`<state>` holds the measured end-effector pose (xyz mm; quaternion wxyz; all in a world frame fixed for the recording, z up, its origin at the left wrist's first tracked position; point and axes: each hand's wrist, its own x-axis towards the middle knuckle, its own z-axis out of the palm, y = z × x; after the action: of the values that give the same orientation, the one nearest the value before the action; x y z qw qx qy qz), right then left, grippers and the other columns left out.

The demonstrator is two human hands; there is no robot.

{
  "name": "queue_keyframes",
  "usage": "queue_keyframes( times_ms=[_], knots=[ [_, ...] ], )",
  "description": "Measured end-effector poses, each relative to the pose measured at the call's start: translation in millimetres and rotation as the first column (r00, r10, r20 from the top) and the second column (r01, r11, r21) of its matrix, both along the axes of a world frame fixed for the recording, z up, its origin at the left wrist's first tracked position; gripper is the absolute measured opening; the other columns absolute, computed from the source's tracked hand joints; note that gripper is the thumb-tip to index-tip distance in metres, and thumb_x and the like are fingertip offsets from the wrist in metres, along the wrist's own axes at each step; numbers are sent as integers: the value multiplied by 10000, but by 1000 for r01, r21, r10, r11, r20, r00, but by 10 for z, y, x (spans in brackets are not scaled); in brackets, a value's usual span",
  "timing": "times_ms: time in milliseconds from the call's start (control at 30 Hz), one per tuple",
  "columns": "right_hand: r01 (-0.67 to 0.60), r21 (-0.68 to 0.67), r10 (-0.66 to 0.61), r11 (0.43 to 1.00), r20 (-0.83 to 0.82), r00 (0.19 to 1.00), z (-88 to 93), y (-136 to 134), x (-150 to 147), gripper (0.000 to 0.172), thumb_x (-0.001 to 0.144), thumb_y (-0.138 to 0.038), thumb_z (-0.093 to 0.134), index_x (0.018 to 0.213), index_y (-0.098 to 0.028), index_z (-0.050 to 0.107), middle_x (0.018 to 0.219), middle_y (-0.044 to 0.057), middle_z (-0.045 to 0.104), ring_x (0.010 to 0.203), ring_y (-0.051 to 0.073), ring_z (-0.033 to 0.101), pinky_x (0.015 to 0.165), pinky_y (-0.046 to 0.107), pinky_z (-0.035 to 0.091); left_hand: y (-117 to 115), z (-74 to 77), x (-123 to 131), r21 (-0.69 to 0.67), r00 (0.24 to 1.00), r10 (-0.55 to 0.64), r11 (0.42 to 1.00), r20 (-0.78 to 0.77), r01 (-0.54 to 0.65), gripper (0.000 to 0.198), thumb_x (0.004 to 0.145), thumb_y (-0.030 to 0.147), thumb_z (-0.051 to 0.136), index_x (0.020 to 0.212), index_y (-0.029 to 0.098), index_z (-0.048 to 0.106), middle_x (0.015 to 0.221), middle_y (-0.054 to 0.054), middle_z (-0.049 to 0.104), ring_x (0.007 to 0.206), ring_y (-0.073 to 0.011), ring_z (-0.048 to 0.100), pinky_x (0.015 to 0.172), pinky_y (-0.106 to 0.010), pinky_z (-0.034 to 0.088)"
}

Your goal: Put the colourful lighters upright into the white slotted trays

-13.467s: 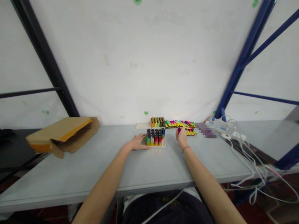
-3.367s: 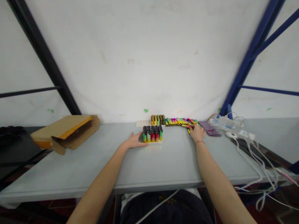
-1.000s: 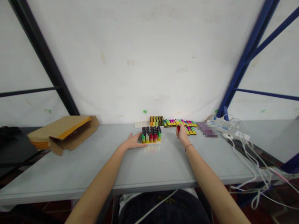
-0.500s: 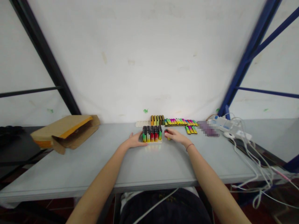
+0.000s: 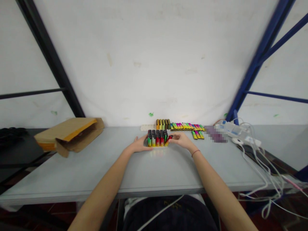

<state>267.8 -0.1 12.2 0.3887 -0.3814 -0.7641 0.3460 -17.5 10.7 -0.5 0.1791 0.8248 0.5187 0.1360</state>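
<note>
Grey table (image 5: 154, 168), white wall (image 5: 154, 70); right fingers (image 5: 175, 141) hold lighter (image 5: 170, 138)

lighters (image 5: 157, 141): glossy, smooth plastic | tray (image 5: 160, 147): pale plastic | surface (image 5: 144, 175): smooth, faint sheen | box (image 5: 69, 128): matt brown cardboard | wall (image 5: 154, 64): matt, scuffed | blue frame (image 5: 257, 69): painted metal | power strip (image 5: 232, 128): smooth white plastic | garment (image 5: 190, 215): dark matt cloth

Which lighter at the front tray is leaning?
The red and yellow lighter at the right end of the tray. It leans right; the others there stand upright.
</note>
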Motion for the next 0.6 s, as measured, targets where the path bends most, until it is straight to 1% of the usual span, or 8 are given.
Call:
queue_keyframes(
  times_ms=[100, 233, 300, 367, 433, 500, 567, 600],
  knots=[
    [77, 103, -79, 992, 19, 997, -20, -14, -56, 385, 674, -453, 708, 881, -155, 579, 655, -17, 573, 581, 117, 519, 569, 244, 422, 6, -14, 0, -2, 1000, 2, 1000, 2, -2, 985, 681, 578, 659, 1468, 203, 199, 1470, -139, 321, 1348, -366, 257, 1051, -627, 20],
    [94, 277, -131, 956, 120, 984, -13, -57, -117, 346, 685, -457, 703, 805, -178, 538, 767, 1, 584, 652, 123, 542, 623, 249, 431, 15, -6, 0, 5, 999, 0, 1000, 46, 0, 1002, 657, 560, 695, 1460, 180, 230, 1453, -146, 355, 1335, -359, 291, 1077, -581, 82],
    [125, 290, -161, 949, 101, 982, -9, -67, -125, 362, 697, -476, 686, 839, -184, 528, 797, 4, 581, 648, 120, 536, 613, 243, 429, 23, 15, -20, 12, 993, -39, 999, 112, 38, 1020, 624, 535, 730, 1448, 159, 261, 1432, -139, 396, 1308, -346, 349, 1088, -517, 177],
    [205, 274, -224, 940, 37, 974, -23, -51, -120, 321, 785, -485, 586, 883, -186, 524, 818, 15, 588, 672, 129, 543, 611, 240, 430, 37, 44, -74, 7, 976, -94, 995, 195, 95, 1011, 592, 492, 764, 1426, 150, 306, 1402, -122, 444, 1268, -318, 415, 1079, -431, 267],
    [297, 284, -314, 912, 17, 949, -61, -3, -120, 268, 869, -441, 462, 886, -183, 532, 818, 32, 598, 717, 146, 552, 638, 250, 435, 53, 79, -176, -23, 961, -115, 992, 252, 124, 977, 562, 454, 787, 1388, 142, 369, 1371, -113, 482, 1237, -297, 456, 1064, -375, 312],
    [332, 347, -385, 877, 97, 918, -113, 65, -160, 213, 886, -349, 428, 878, -172, 547, 841, 54, 612, 785, 168, 560, 718, 278, 441, 65, 119, -326, -70, 961, -74, 993, 267, 96, 962, 521, 439, 808, 1346, 129, 423, 1336, -119, 515, 1211, -304, 481, 1050, -374, 337],
    [286, 419, -410, 862, 246, 878, -158, 134, -270, 158, 856, -251, 450, 908, -156, 564, 921, 83, 627, 884, 190, 560, 826, 309, 426, 66, 160, -510, -112, 962, 1, 993, 274, 31, 965, 453, 418, 832, 1303, 141, 469, 1276, -109, 567, 1165, -320, 519, 1023, -390, 372],
    [244, 440, -406, 864, 323, 855, -173, 166, -355, 172, 842, -213, 453, 948, -146, 571, 973, 99, 630, 938, 199, 554, 870, 316, 411, 61, 178, -607, -130, 962, 44, 992, 270, -9, 954, 446, 416, 832, 1290, 146, 477, 1253, -104, 585, 1147, -320, 533, 1012, -392, 385]
  ],
)
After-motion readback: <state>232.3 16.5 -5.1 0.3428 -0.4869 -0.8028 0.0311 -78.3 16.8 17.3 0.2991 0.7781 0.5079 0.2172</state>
